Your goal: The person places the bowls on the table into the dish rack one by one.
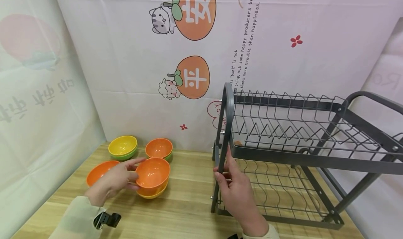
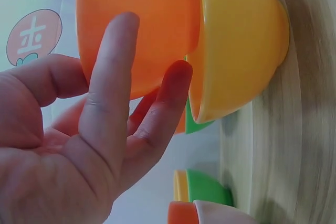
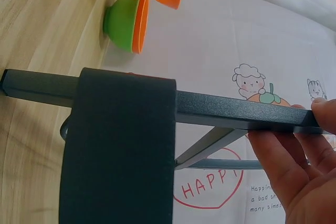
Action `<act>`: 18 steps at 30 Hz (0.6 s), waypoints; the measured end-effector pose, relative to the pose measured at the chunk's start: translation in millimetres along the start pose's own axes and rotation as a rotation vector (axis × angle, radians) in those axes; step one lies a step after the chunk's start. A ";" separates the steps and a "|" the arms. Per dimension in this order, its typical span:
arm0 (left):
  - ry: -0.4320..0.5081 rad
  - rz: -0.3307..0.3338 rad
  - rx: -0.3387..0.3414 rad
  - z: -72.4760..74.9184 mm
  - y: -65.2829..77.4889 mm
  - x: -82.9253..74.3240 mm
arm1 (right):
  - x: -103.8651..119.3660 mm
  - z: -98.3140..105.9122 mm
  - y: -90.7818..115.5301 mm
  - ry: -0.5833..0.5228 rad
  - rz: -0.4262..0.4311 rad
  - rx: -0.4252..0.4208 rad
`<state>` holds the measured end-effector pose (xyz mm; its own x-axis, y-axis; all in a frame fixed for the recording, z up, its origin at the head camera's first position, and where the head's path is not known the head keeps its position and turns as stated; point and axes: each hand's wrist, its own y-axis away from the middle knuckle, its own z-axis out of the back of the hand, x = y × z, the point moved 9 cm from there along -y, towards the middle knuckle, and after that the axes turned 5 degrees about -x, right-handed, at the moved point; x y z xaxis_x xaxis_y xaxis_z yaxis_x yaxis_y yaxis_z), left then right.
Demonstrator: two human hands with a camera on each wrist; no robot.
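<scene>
My left hand [image 1: 118,178] holds an orange bowl [image 1: 153,172] by its left side. In the left wrist view, the fingers [image 2: 107,77] lie along the outside of this bowl. A yellow bowl [image 2: 239,45] stands on the table right beneath, and the orange bowl's base overlaps its mouth. My right hand [image 1: 237,193] grips the left upright of a dark grey two-tier dish rack [image 1: 230,120]. From the right wrist view, the thumb is on one side of the bar [image 3: 231,109] and the other fingers are on the opposite side.
A yellow bowl [image 1: 122,145] nested in a green one and an orange bowl [image 1: 158,148] nested in another green one stand near the back cloth [image 1: 141,109]. Another orange bowl [image 1: 100,172] is partly behind the left hand. The rack's wire tiers fill the right side.
</scene>
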<state>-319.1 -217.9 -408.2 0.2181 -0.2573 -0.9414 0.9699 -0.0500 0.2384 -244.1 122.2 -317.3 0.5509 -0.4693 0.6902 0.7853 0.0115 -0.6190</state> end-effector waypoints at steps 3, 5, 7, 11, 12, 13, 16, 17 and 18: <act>0.021 -0.001 0.005 -1.7 -0.5 -0.3 | -0.3 -0.1 -0.1 -0.003 -0.005 0.003; 0.030 -0.004 0.010 -3.0 0.4 -0.7 | -0.1 -0.5 -0.2 -0.008 -0.007 0.005; 0.036 -0.005 0.014 -4.6 1.9 -1.8 | -0.2 -0.9 -0.2 -0.009 -0.010 0.007; 0.038 -0.020 0.030 -8.8 5.3 -5.9 | -0.9 -0.7 0.1 0.007 -0.008 0.001; 0.044 -0.019 0.030 -9.7 5.9 -6.8 | -1.1 -0.6 0.2 0.010 -0.006 -0.001; 0.044 -0.023 0.035 -10.7 6.1 -7.5 | -1.2 -0.5 0.3 0.011 -0.003 -0.002; 0.055 -0.026 0.038 -13.6 7.7 -9.6 | -1.6 -0.2 0.5 0.010 0.001 -0.006; 0.057 -0.028 0.040 -15.0 8.5 -10.6 | -1.8 -0.2 0.5 0.010 0.001 -0.006; 0.061 -0.031 0.044 -16.7 9.6 -12.0 | -1.9 -0.2 0.5 0.011 0.000 -0.005</act>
<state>-310.6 -199.2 -398.6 0.1959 -0.1962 -0.9608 0.9708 -0.0992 0.2182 -244.9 122.9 -319.0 0.5480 -0.4790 0.6857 0.7836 0.0071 -0.6212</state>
